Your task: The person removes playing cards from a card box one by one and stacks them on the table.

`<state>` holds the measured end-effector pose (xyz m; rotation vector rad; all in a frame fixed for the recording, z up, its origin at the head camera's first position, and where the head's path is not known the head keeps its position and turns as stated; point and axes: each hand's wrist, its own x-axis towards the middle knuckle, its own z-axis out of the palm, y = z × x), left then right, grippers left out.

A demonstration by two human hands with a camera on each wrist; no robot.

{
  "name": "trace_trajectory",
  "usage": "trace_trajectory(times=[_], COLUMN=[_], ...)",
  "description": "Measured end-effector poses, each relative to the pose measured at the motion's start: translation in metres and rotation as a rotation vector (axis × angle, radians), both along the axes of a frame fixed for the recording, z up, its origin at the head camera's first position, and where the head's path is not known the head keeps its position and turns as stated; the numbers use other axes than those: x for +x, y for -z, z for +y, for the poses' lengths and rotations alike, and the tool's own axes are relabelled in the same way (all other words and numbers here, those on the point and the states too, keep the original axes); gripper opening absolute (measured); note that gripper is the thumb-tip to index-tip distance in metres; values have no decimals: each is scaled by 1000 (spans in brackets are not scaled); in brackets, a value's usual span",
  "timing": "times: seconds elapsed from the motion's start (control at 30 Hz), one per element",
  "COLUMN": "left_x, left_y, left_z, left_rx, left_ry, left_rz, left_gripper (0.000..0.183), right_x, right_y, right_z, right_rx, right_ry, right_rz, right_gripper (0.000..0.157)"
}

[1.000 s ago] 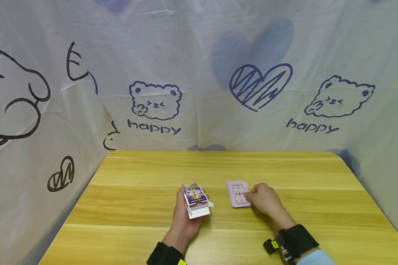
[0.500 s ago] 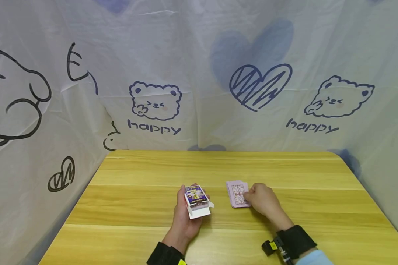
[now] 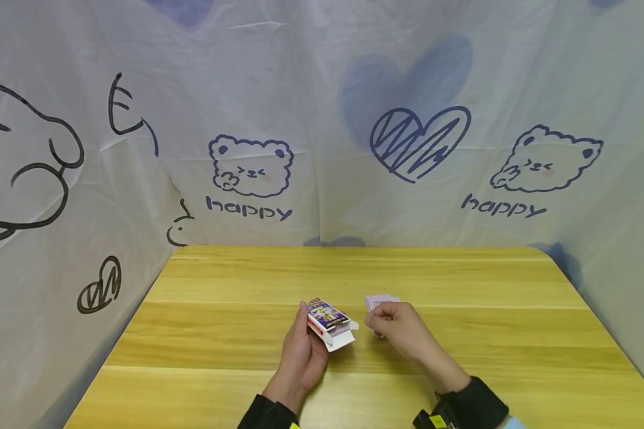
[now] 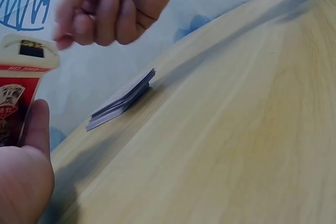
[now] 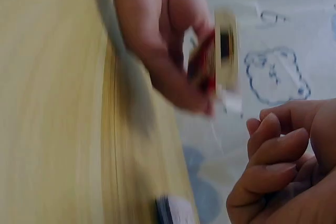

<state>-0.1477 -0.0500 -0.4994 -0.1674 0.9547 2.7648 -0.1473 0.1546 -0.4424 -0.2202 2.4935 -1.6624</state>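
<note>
My left hand (image 3: pixel 303 357) holds a small playing-card box (image 3: pixel 328 316), its purple printed side up and its white end flap (image 3: pixel 341 341) hanging open toward me. In the left wrist view, the box's other face is red. A stack of playing cards (image 3: pixel 381 300), pinkish backs up, lies on the table right of the box, partly covered by my right hand (image 3: pixel 405 328). That hand hovers between stack and box. Its fingers are curled, thumb against index finger, with no card showing in them in the right wrist view (image 5: pixel 283 166).
The wooden table (image 3: pixel 220 333) runs back to a white cloth backdrop (image 3: pixel 311 119) with blue heart and bear drawings. More of this cloth hangs along both sides. Black straps with small cameras circle both wrists.
My right hand has left the edge of the card stack and moved left toward the box. My left hand has turned the box, and its open end has shifted to the right.
</note>
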Motion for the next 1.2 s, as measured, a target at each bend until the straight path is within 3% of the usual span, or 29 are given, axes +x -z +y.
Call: trace_trajectory(times=[0.13,0.27,0.47,0.7,0.97,1.07,1.2], left_x=[2,4,6,7,8,8,7], left_y=[-2,-3,-2,-1,-3,-3,-3], left_z=[0,0,-1,-4,-4,-5,-7], left_rx=[30,50,86,131,136,143,143], left_ry=[38,58,78,110,129,120,107], left_rz=[52,89,113,181,182,172,157], left_gripper=[65,63,60,52,50,51,52], right_x=[9,13,12,11,12,11,11], right_y=[-1,3,9,10,12,11,9], right_z=[-11,-16,-18,-21,-23,-22,-19], right_rx=[-101,-113,-98,-180,-198,-247,-309], right_ry=[-108,-145,-102,-30,44,29,-54], right_rz=[-68,-87,-129,-208,-202,-236,-280], right_gripper=[18,20,25,31,28,25,18])
